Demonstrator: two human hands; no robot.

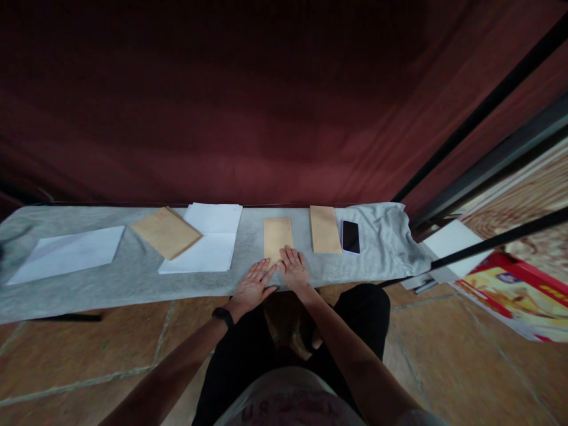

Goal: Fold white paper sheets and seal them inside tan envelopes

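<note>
A brown envelope (277,235) lies upright on the grey cloth (133,278) in front of me. My right hand (293,269) rests flat on its near end, fingers stretched out. My left hand (254,286) lies flat on the cloth just left of it, fingers spread, its fingertips close to the envelope's near left corner. A black band sits on my left wrist. Neither hand grips anything.
A second brown envelope (325,229) and a black phone (351,236) lie to the right. To the left are a stack of white sheets (208,248) with a brown envelope (165,232) on it, and a white sheet (66,253). Dark red curtain behind; tiled floor below.
</note>
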